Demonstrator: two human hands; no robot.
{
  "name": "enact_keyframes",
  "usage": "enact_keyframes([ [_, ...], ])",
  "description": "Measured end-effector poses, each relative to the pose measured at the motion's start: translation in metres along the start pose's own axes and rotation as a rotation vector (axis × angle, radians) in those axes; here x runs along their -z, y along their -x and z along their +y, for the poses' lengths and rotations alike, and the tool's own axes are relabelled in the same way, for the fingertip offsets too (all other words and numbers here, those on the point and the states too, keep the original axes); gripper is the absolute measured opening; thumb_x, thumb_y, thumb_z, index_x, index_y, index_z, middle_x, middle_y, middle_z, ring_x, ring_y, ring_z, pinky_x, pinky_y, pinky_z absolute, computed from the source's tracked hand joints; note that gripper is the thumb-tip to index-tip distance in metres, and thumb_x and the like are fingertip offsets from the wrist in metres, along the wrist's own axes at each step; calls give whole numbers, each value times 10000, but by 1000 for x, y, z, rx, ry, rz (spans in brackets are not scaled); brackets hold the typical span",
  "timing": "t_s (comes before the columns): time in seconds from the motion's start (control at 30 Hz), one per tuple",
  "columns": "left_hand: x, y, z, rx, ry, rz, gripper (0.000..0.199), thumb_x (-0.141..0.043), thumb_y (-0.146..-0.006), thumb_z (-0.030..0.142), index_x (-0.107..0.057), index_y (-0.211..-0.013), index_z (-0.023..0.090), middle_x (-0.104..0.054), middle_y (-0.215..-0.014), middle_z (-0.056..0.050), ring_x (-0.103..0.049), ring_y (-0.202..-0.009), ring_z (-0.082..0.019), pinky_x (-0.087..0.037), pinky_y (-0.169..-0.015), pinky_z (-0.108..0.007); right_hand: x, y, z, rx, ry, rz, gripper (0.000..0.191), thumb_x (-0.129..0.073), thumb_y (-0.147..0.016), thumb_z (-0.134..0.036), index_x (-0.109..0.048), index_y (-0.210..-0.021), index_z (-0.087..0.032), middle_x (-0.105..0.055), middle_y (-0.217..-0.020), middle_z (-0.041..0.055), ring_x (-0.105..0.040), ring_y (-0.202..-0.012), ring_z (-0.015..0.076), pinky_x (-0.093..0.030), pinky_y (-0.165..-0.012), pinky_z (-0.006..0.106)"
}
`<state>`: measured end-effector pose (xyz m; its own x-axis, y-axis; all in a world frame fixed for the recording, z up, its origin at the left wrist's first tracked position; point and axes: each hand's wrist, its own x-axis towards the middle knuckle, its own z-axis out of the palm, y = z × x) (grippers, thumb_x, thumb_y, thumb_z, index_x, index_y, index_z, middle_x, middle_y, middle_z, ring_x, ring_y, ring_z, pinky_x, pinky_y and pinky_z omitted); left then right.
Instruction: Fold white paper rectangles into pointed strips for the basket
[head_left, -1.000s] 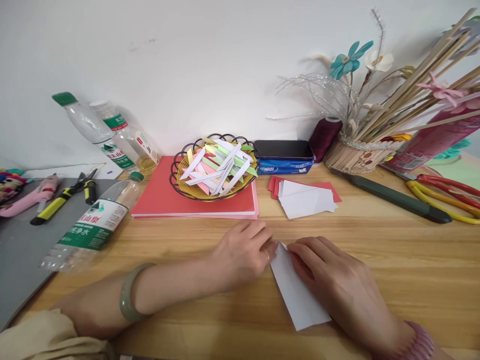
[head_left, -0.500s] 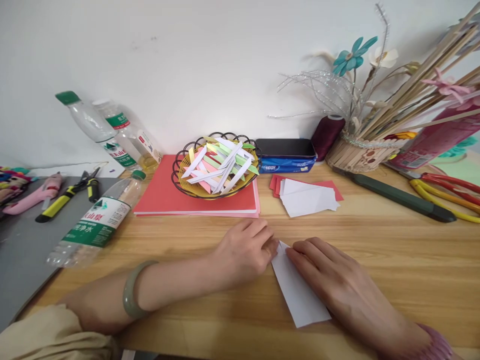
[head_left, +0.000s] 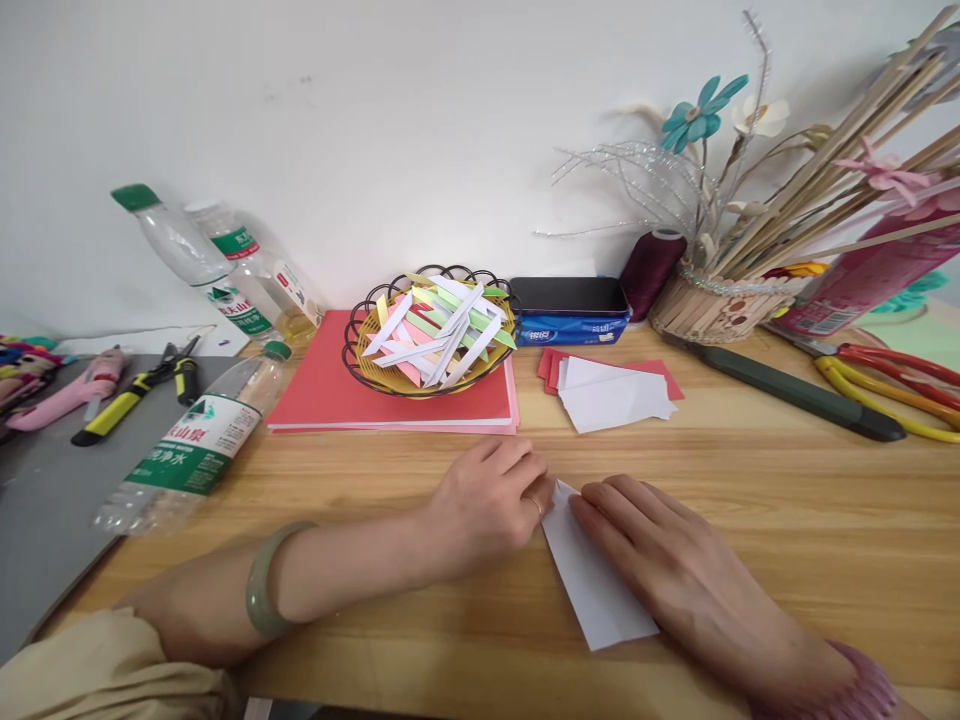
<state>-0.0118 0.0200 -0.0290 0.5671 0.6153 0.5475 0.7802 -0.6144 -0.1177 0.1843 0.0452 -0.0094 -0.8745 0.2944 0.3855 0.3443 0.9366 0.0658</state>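
Observation:
A folded sheet of white paper (head_left: 596,570) lies at a slant on the wooden table in front of me. My left hand (head_left: 499,500) has its fingers curled together at the paper's top left corner, pinching it; the fingertips are partly hidden. My right hand (head_left: 667,560) rests along the paper's right edge with fingers stretched out and pressed flat on it. Its thumb is out of sight. Farther back lies a small pile of white paper pieces (head_left: 619,393) over red paper pieces (head_left: 549,368).
A basket (head_left: 351,362) of folded paper strips stands on red paper sheets (head_left: 307,385). Behind are a blue box (head_left: 574,330) and a thread spool (head_left: 651,275). Plastic bottles (head_left: 199,440) are at left; a dark green cutter (head_left: 795,390) and pliers (head_left: 885,390) at right.
Almost nothing differs. The paper and my right hand sit very slightly farther left and up in view; both hands keep their hold and pose.

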Motion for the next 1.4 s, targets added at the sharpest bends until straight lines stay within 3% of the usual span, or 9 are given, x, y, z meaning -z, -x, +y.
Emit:
enact_keyframes([
  [0.17,-3,0,3,22,61,9,324,-470,-925,187,-555,-616,143,-524,-641,-7,-481,-658,-136,-387,-578,-266,-1,0,1,11,1,-8,337,-267,-881,-20,-595,-928,-81,-580,-753,97,-520,-696,206,-469,-598,333],
  [0.37,-3,-1,5,35,68,-35,316,-451,-930,181,-565,-637,144,-516,-637,-7,-493,-650,-138,-394,-544,-253,-1,1,1,42,33,-7,330,-278,-882,-13,-602,-921,-62,-585,-766,102,-536,-720,207,-486,-627,341],
  [0.47,-2,-2,4,25,79,-49,306,-422,-947,179,-610,-709,137,-590,-741,-29,-544,-716,-138,-453,-611,-260,-1,1,2,46,23,-10,328,-282,-881,-13,-602,-921,-77,-594,-792,102,-540,-740,204,-490,-648,337],
  [0.57,0,-2,1,-97,72,-26,280,-417,-945,133,-652,-792,130,-662,-867,-40,-583,-822,-152,-487,-725,-288,-1,2,4,17,-31,-30,313,-289,-890,-43,-597,-928,-85,-599,-820,109,-537,-751,205,-496,-658,348],
  [0.8,0,-1,-1,-198,-3,-6,204,-466,-905,77,-669,-919,94,-697,-959,-71,-608,-926,-191,-493,-815,-329,-2,9,10,-96,-150,-53,273,-322,-906,-108,-586,-975,-107,-583,-840,98,-531,-760,196,-499,-663,352],
  [1.07,0,0,0,-158,32,7,253,-429,-923,92,-679,-894,121,-704,-982,-42,-604,-908,-180,-497,-817,-328,5,24,21,-44,-188,-80,316,-281,-957,-197,-577,-1051,-138,-593,-874,88,-535,-791,200,-480,-698,376],
  [1.27,-5,4,-5,-152,80,-12,257,-414,-933,100,-668,-933,138,-694,-1026,-31,-592,-926,-160,-488,-837,-315,18,36,19,-136,-306,-84,182,-430,-896,-173,-596,-965,-201,-600,-925,69,-565,-815,168,-476,-687,304],
  [1.4,-3,3,-8,-119,91,-11,204,-459,-918,106,-654,-967,140,-687,-1038,-48,-579,-963,-165,-486,-832,-326,21,32,9,-39,-367,-93,213,-417,-891,-142,-609,-946,-218,-626,-899,57,-576,-828,169,-467,-687,303],
])
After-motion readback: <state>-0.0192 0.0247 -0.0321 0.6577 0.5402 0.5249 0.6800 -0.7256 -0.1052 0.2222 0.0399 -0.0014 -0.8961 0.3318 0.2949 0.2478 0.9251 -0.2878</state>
